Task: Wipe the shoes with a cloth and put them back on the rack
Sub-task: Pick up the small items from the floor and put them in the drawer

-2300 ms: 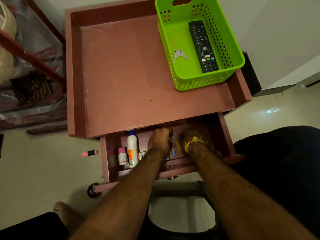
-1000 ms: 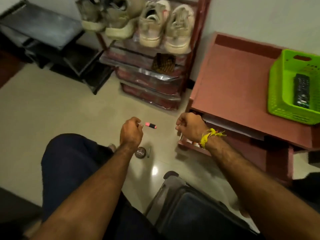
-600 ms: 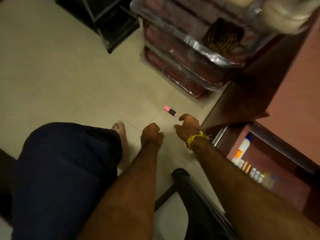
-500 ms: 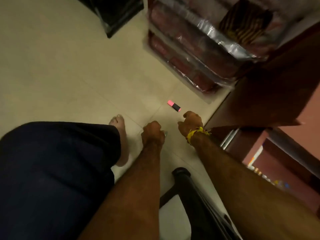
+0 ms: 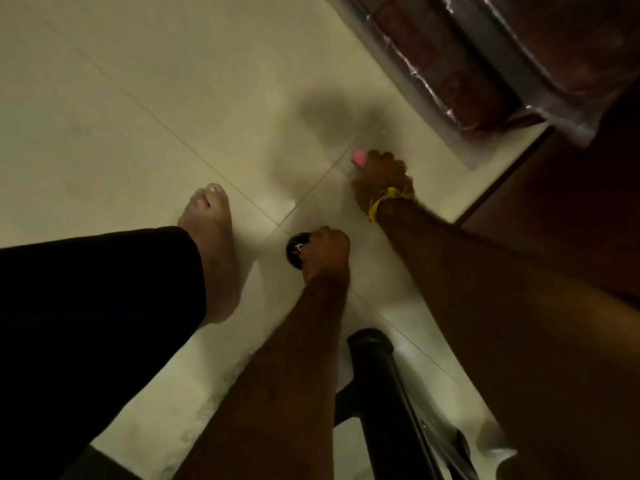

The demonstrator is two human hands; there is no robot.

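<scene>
The plastic-wrapped reddish-brown shoe rack occupies the upper right corner; no shoes or cloth are in view. Near its base, the right hand curls its fingers round a small pink-tipped stick on the pale tiled floor. The left hand grips a round black tin beside a bare foot.

1. Your left hand covers most of the round black tin; its white lettering is too blurred to read.
2. Your right hand hides all but the pink end of the small pink object.
3. Beyond your right hand, the plastic-wrapped rack is cut off by the top edge.
4. Near your forearms, the black frame runs off the bottom edge.
</scene>
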